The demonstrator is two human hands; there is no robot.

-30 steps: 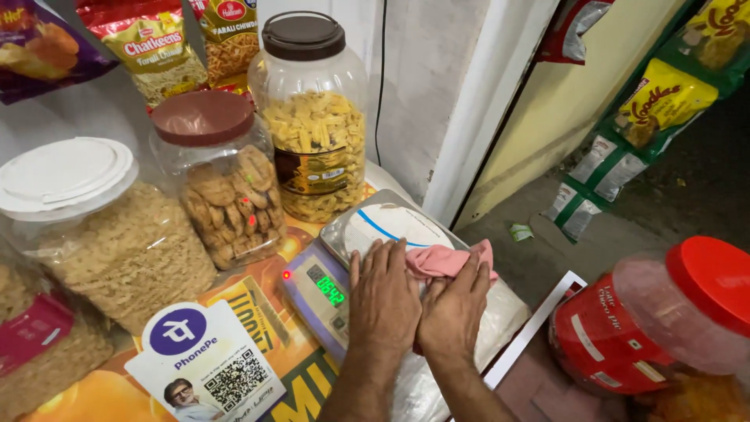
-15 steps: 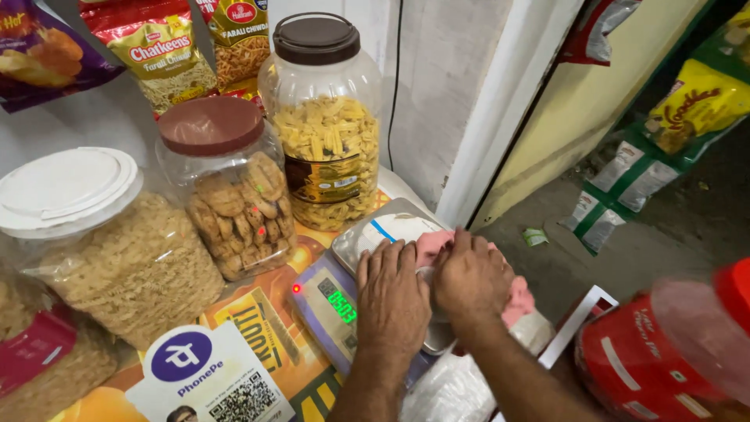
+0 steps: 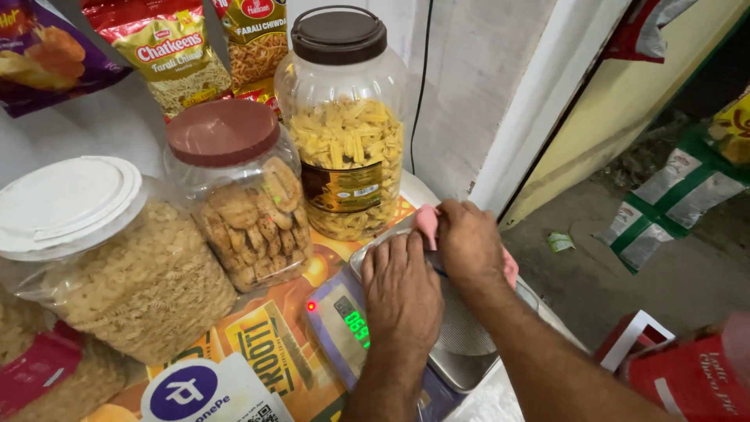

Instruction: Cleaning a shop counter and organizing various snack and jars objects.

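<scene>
Both my hands have slid up and away across the weighing scale [image 3: 406,344] since a second ago: back then they lay side by side low on the white bag with the pink cloth just ahead of my fingers, and now my right hand [image 3: 469,246] has travelled to the far rim of the steel pan [image 3: 461,344], which shows bare where the bag covered it before. From the head view, my left hand [image 3: 402,293] lies flat, fingers together and spread over the near part of the pan, pressing down and gripping nothing. My right hand is curled over the pink cloth [image 3: 428,223], fingers closed on it, the cloth bunched at the pan's far edge and peeking out on both sides of my knuckles. To me that reads as a wipe across the pan, well along. Green digits glow on the display [image 3: 355,324] just left of my left wrist, beside 1 red light. Behind stand 3 clear jars: yellow sticks under a dark brown lid [image 3: 344,125], biscuits under a reddish lid [image 3: 238,195], and flakes under a white lid [image 3: 101,250].
</scene>
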